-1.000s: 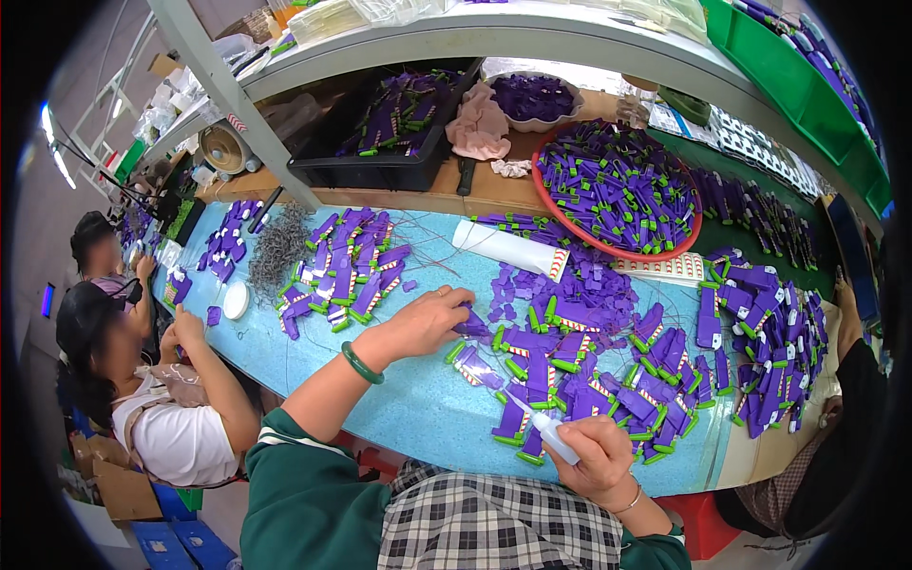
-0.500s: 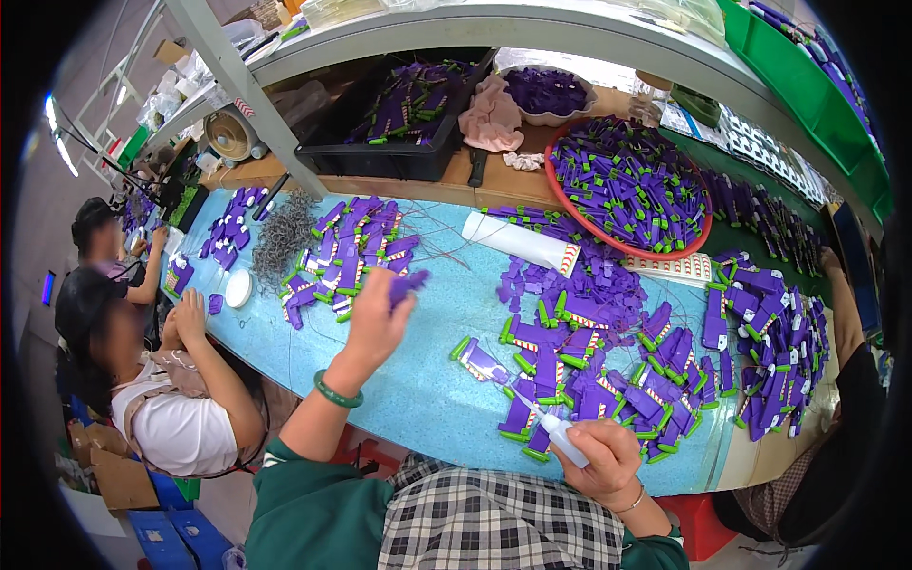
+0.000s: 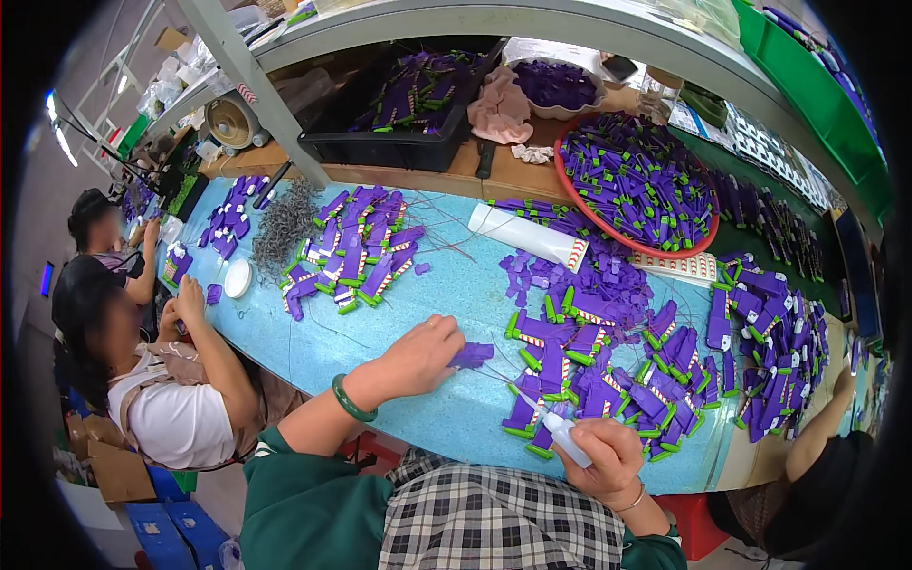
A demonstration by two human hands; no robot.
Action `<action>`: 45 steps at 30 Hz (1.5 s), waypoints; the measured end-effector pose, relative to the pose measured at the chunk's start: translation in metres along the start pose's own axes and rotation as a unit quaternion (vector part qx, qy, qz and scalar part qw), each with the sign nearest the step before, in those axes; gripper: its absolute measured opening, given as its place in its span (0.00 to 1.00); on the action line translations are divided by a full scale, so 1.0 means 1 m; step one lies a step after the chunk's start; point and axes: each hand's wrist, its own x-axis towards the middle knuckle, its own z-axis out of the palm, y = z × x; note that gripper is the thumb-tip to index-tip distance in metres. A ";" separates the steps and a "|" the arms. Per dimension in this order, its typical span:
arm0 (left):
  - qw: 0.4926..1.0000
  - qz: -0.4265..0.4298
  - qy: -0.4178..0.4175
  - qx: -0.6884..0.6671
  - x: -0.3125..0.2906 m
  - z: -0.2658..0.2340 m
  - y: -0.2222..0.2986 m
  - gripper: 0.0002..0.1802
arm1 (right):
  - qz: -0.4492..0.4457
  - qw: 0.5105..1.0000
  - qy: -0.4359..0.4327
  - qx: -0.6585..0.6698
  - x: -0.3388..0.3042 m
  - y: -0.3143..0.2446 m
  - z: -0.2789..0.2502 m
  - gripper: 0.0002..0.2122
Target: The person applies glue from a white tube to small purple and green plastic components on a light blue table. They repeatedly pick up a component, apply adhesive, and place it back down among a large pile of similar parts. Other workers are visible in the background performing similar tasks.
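Observation:
My left hand (image 3: pixel 418 359), with a green bangle on its wrist, is low over the blue table in front of me. Its fingers are closed on a purple plastic piece (image 3: pixel 472 355), partly hidden by the fingertips. To the right, my right hand (image 3: pixel 608 461) grips a small white squeeze bottle (image 3: pixel 566 439). The bottle's thin nozzle points up and left, beside a heap of purple parts with green ends (image 3: pixel 548 366). Loose small purple pieces (image 3: pixel 608 285) are piled beyond that heap.
A red basket (image 3: pixel 560 176) of purple-green parts and a black bin (image 3: pixel 380 150) stand at the back under a shelf (image 3: pixel 475 36). Farther left are another pile of parts (image 3: pixel 356 247) and tangled grey metal bits (image 3: pixel 283 228). Co-workers sit at the left; another person's arm (image 3: pixel 822 423) is at right.
My left hand has come from the left pile toward me and to the right, with purple plastic in its fingers. My right hand and the bottle have barely moved.

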 end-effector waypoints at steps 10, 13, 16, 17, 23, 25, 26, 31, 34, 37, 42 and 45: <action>0.977 -0.133 0.123 -0.114 -0.037 0.023 0.000 0.25 | -0.020 0.999 0.005 0.024 0.010 0.001 0.016 0.18; 0.939 -0.195 0.169 -0.228 -0.042 0.034 0.012 0.19 | -0.022 0.999 0.002 0.030 0.013 0.000 0.020 0.18; 0.814 -0.221 0.179 -0.506 -0.039 0.048 0.035 0.13 | -0.020 0.999 -0.005 0.030 0.016 -0.002 0.023 0.18; 0.745 -0.214 0.178 -0.606 -0.036 0.053 0.041 0.11 | -0.017 0.999 -0.002 0.031 0.016 -0.002 0.025 0.18; 0.602 -0.133 0.047 -0.786 -0.012 0.068 0.063 0.16 | 0.010 1.000 -0.011 -0.027 0.021 -0.004 0.023 0.18; 0.551 -0.119 0.044 -0.825 -0.006 0.061 0.076 0.13 | 0.016 0.999 -0.015 -0.044 0.022 -0.005 0.021 0.18; 0.560 -0.115 0.039 -0.819 -0.003 0.063 0.077 0.13 | 0.019 0.998 -0.015 -0.049 0.022 -0.004 0.021 0.18; 0.571 -0.100 0.018 -0.815 0.000 0.065 0.076 0.12 | 0.031 0.998 -0.013 -0.053 0.024 -0.005 0.023 0.17; 0.569 -0.095 0.017 -0.817 -0.001 0.065 0.074 0.12 | 0.035 0.998 -0.015 -0.052 0.027 -0.005 0.025 0.17; 0.585 -0.076 0.024 -0.807 -0.003 0.069 0.071 0.11 | 0.037 0.998 -0.021 -0.049 0.027 -0.005 0.026 0.17; 0.592 -0.065 0.022 -0.803 -0.004 0.076 0.067 0.14 | 0.034 0.997 -0.035 -0.055 0.026 -0.005 0.025 0.17; 0.596 -0.075 0.051 -0.798 -0.004 0.080 0.073 0.16 | 0.033 0.997 -0.035 -0.056 0.024 -0.005 0.024 0.17</action>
